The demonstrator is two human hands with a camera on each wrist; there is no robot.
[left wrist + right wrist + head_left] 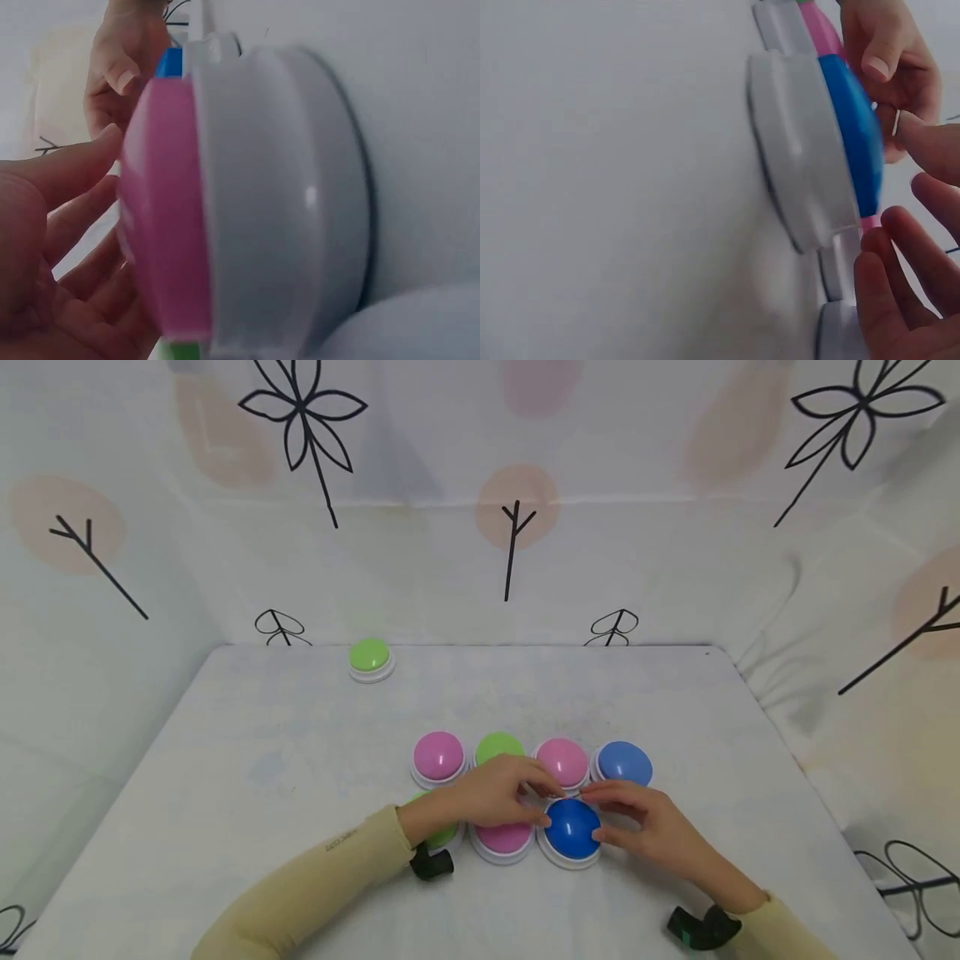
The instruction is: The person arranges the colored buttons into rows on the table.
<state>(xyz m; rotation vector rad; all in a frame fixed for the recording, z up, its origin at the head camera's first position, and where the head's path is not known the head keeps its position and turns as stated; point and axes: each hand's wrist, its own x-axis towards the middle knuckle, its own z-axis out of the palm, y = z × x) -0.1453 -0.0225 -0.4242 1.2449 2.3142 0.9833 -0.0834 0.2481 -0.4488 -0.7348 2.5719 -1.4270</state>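
A dark blue domed push button (572, 828) on a round white base sits at the front right of a two-row cluster. My left hand (501, 789) is over the front row, its thumb tip near the dome's left edge and its fingers behind it. On the other side, my right hand (648, 827) has thumb and fingertips close to the blue dome, fingers loosely bent. Under the left hand is a pink button (176, 210), and left of that a green button (444, 838), partly hidden by the wrist.
Behind them stand a pink button (438, 755), a half-covered green button (500, 745), another pink button (561, 760) and a lighter blue button (625, 762). A lone green button (369, 655) is at the white table's (300, 718) back edge, before a patterned cloth (420, 552).
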